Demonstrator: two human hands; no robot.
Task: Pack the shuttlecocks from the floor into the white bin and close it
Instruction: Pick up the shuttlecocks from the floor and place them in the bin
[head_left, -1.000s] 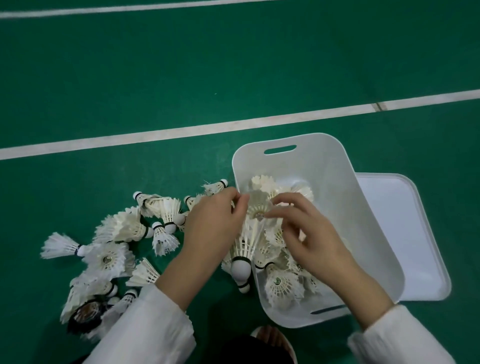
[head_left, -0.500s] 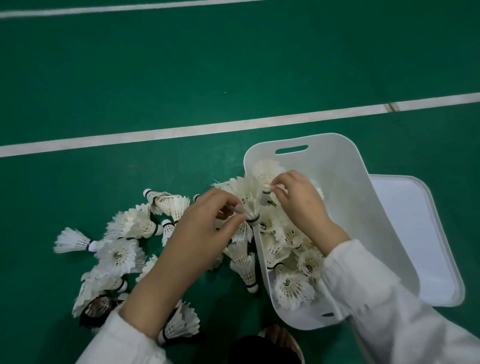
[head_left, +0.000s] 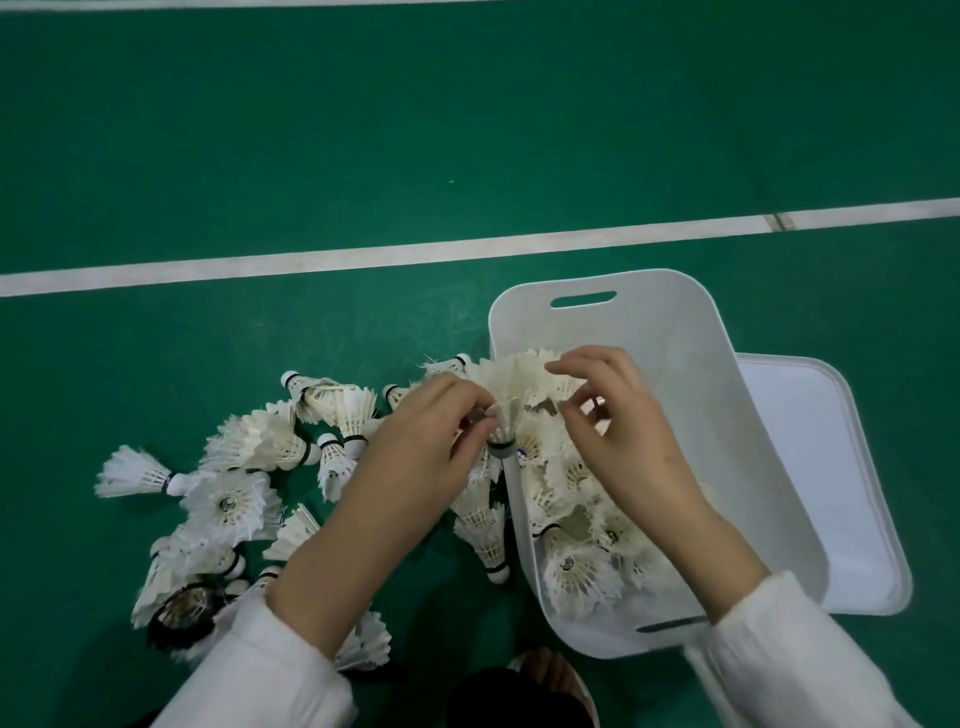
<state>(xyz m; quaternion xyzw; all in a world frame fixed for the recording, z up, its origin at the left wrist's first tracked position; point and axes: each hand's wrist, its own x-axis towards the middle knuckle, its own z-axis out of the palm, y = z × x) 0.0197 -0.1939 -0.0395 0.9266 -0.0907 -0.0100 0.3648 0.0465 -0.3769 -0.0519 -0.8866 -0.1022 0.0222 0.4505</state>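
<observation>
My left hand (head_left: 415, 457) pinches one shuttlecock (head_left: 511, 379) at its thin end, just above the black band. It is right over the left rim of the white bin (head_left: 675, 332). My right hand (head_left: 628, 441) is over the bin with its fingers bent and the tips at the feathers. I cannot tell if it holds anything. A heap of shuttlecocks (head_left: 582, 566) lies inside the bin. A pile of shuttlecocks (head_left: 249, 467) lies on the green floor (head_left: 467, 156), left of the bin. The lid (head_left: 831, 467) lies flat just right of the bin.
</observation>
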